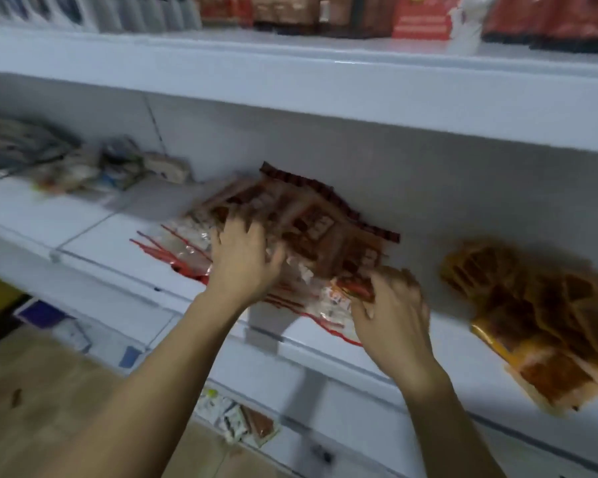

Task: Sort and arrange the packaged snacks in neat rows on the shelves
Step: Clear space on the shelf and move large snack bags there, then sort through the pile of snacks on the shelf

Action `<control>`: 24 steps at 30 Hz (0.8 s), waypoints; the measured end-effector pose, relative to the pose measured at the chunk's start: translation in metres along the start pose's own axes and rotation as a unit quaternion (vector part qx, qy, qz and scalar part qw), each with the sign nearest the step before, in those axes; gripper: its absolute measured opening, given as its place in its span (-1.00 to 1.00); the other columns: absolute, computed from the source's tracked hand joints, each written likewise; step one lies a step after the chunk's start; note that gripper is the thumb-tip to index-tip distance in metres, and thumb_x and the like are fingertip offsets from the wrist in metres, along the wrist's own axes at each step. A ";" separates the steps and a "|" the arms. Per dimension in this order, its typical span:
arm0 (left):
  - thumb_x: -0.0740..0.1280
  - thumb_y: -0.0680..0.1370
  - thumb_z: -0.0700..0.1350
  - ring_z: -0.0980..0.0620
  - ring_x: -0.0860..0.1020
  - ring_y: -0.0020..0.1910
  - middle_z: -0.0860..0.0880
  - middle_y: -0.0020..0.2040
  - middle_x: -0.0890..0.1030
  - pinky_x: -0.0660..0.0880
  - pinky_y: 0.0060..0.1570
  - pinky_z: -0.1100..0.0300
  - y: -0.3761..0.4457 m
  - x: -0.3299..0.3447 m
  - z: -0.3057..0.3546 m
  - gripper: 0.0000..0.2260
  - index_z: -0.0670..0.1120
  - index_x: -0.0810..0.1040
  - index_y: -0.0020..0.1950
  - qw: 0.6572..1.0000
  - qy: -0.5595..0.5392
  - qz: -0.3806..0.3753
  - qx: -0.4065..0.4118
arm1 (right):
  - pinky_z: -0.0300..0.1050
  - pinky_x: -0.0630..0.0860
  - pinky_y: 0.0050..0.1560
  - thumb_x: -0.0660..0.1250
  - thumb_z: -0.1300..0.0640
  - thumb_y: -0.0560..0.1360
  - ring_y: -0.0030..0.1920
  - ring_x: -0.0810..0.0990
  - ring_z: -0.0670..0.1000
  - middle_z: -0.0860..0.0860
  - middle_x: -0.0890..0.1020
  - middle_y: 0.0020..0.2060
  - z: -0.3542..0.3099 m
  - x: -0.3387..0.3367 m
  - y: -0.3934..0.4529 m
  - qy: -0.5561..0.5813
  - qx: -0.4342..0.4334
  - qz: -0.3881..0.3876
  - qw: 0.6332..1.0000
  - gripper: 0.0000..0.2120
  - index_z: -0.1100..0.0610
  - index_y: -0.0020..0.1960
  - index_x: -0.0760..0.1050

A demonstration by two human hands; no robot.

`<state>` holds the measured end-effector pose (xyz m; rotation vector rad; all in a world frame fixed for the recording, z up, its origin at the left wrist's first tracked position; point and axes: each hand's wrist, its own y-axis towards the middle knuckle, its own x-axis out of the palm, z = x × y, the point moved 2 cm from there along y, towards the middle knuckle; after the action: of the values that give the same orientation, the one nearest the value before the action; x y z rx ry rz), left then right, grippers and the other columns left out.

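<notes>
Head view shows my left hand pressing flat on the brown-and-red plastic snack packets heaped mid-shelf, my right hand pinching one at five o'clock, so the slippery heap may slide off the white metal shelf.

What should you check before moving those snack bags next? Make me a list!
1. Left hand on the brown snack packets: ok, fingers spread on the pile.
2. Right hand has a packet: ok, pinching one edge.
3. Pile in a neat row: not ok, fanned out.
4. Red-striped clear bags underneath are flat: cannot tell, blurred.
5. Orange packets out of the way: ok, apart to the right.
</notes>
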<state>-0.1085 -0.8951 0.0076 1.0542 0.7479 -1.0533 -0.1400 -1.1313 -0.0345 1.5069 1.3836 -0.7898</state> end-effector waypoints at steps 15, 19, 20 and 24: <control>0.15 0.70 0.14 -0.03 -0.10 0.67 -0.01 0.69 0.02 -0.04 0.56 -0.29 -0.015 -0.151 -0.404 -0.44 -0.03 0.14 0.66 0.981 0.003 0.028 -0.192 | 0.15 0.26 0.52 0.31 0.05 0.60 0.56 0.22 0.05 -0.10 0.40 0.44 -0.394 0.148 0.032 0.211 -0.224 -0.065 0.949 -0.53 -0.02 0.49 0.34; 0.16 0.70 0.15 -0.04 -0.07 0.67 -0.02 0.69 0.04 -0.01 0.56 -0.34 -0.001 -0.183 -0.487 -0.43 -0.02 0.15 0.66 0.980 0.017 0.023 -0.198 | 0.11 0.10 0.60 0.26 0.01 0.64 0.63 -0.01 -0.04 -0.12 0.24 0.58 -0.484 0.191 0.043 0.197 -0.233 -0.122 0.944 -0.46 -0.04 0.58 0.22; 0.16 0.69 0.16 -0.04 -0.07 0.67 -0.03 0.69 0.04 0.00 0.55 -0.35 0.004 -0.192 -0.510 -0.43 -0.02 0.15 0.65 0.978 0.021 0.020 -0.204 | 0.09 0.05 0.61 0.24 -0.01 0.65 0.63 -0.06 -0.06 -0.13 0.18 0.60 -0.506 0.200 0.047 0.195 -0.239 -0.147 0.940 -0.44 -0.06 0.61 0.17; 0.15 0.69 0.16 -0.04 -0.06 0.67 -0.02 0.69 0.05 0.00 0.54 -0.38 0.028 -0.214 -0.600 -0.43 -0.01 0.15 0.65 0.972 0.039 0.010 -0.233 | 0.05 -0.06 0.62 0.18 -0.06 0.68 0.64 -0.13 -0.07 -0.14 0.04 0.64 -0.582 0.243 0.072 0.152 -0.265 -0.211 0.929 -0.38 -0.06 0.65 -0.02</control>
<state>-0.1605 -0.2596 0.0016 0.6977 0.9886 -0.7697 -0.0999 -0.4979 -0.0198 0.9392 2.0047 -0.3793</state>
